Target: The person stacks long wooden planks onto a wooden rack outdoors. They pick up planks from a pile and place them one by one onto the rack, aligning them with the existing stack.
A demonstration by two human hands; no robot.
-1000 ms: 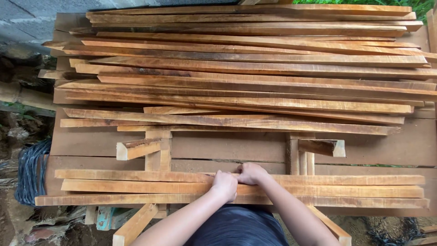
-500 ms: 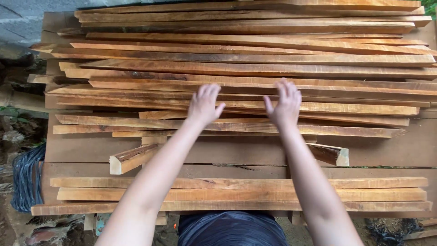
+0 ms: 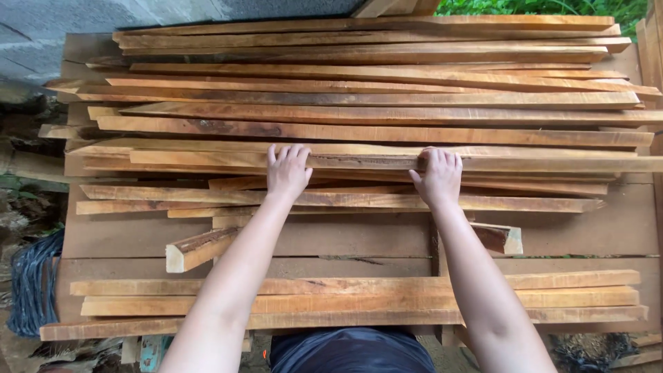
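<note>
Slats lie nearest me, three long wooden strips (image 3: pixel 359 302) stacked flat along the bottom of the frame, just above my dark shorts (image 3: pixel 352 351). Beyond them, at centre, two short offcuts (image 3: pixel 197 249) rest on the bare board of the bench (image 3: pixel 621 228). Further up, my left hand (image 3: pixel 288 172) and right hand (image 3: pixel 438 177) both lie on one long slat (image 3: pixel 359 160) at the near edge of the big pile (image 3: pixel 373 83), fingers curled over its far edge (the grip looks light, palms down). That pile fills the upper half of the frame, with grey wall (image 3: pixel 62 21) at upper left and greenery (image 3: pixel 545 7) at upper right.
</note>
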